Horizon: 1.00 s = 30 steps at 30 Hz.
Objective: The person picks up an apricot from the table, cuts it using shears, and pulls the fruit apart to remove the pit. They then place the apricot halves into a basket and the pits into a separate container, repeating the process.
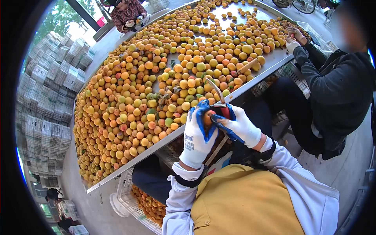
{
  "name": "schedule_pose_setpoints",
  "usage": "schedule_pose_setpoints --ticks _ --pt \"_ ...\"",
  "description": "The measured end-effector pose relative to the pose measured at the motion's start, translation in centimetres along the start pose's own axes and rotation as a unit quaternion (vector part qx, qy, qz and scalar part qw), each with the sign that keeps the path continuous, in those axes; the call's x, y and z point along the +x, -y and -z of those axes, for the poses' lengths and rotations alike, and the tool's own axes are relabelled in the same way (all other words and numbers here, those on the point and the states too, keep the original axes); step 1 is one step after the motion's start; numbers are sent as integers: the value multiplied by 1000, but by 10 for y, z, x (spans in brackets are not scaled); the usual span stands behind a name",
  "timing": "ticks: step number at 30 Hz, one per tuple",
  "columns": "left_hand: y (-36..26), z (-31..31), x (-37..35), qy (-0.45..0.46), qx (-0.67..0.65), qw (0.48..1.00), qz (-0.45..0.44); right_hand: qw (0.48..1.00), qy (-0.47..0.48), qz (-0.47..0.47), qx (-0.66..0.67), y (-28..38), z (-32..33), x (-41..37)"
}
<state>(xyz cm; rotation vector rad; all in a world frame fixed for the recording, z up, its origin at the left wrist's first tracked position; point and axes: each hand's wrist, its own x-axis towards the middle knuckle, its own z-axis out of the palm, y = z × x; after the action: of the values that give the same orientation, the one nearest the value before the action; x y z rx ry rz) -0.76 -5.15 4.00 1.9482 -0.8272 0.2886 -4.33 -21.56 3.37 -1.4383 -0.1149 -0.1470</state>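
Observation:
My left hand [197, 135], in a white glove with blue-coated fingers, is closed around an orange-red apricot [208, 117]. My right hand [241, 127], gloved the same way, grips the red handle of a curved knife [216, 89], whose blade points up and away over the table edge. The right thumb presses close to the fruit, and both hands meet just in front of the metal rim. Beyond them, a sloping metal table [137, 160] carries a wide heap of yellow-orange apricots [129, 105].
A wooden-handled tool [248, 66] lies on the fruit. Below the table a white crate [131, 205] holds apricot pieces [147, 201]. A co-worker [333, 86] sits close on my right; another person [129, 15] works at the far side. Stacked crates [47, 133] stand at left.

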Motion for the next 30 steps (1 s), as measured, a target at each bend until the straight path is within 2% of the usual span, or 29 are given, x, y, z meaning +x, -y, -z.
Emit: schedule_pose_setpoints --ticks 2,3,5,9,11,12,13,14,15,16,19,21,22,24,25,26,28,29,30 --pt "-3 4 1 3 178 980 -92 980 29 -176 92 14 1 0" --pt "-7 5 0 4 177 980 -91 974 41 -193 110 9 7 -2" --pt "-12 6 -6 54 238 970 -9 965 32 -214 146 3 7 -5" --pt "-2 -1 -10 33 190 981 -29 951 21 -240 192 -7 6 -9" --pt "9 -5 -9 -21 86 993 -84 942 19 -242 231 -6 2 -12" --pt "7 -4 -11 -20 85 993 -83 944 0 -235 234 -12 -1 -15" --pt "4 -3 -15 -2 -85 994 75 942 -8 -230 243 -17 -2 -16" --pt "2 -2 -18 16 -249 941 229 941 -15 -226 252 -21 -4 -17" --pt "3 -8 -16 -40 -322 912 251 940 -15 -227 253 -24 -6 -17" --pt "2 -9 -15 -49 -366 889 271 945 -34 -214 243 -26 -10 -17" --pt "9 -19 -13 -74 -393 873 280 961 -78 -171 202 -22 -20 -15" --pt "23 -27 -16 -119 -554 757 327 970 -100 -139 170 -26 -23 -13" --pt "29 -27 -18 -121 -552 757 327 975 -125 -105 152 -37 -25 -12" --pt "43 -24 -22 -57 -733 623 269 977 -148 -70 134 -43 -27 -13" --pt "51 -24 -22 -34 -788 572 225 970 -157 -59 174 -42 -27 -15" --pt "56 -25 -25 -36 -787 573 224 962 -165 -48 214 -39 -26 -16" --pt "56 -26 -24 -146 -721 616 282 975 -148 -71 152 -33 -25 -16" --pt "54 -30 -25 -192 -705 625 273 992 -126 -15 21 -34 -27 -14" --pt "50 -31 -25 -192 -705 625 274 988 -100 41 -111 -34 -30 -12"
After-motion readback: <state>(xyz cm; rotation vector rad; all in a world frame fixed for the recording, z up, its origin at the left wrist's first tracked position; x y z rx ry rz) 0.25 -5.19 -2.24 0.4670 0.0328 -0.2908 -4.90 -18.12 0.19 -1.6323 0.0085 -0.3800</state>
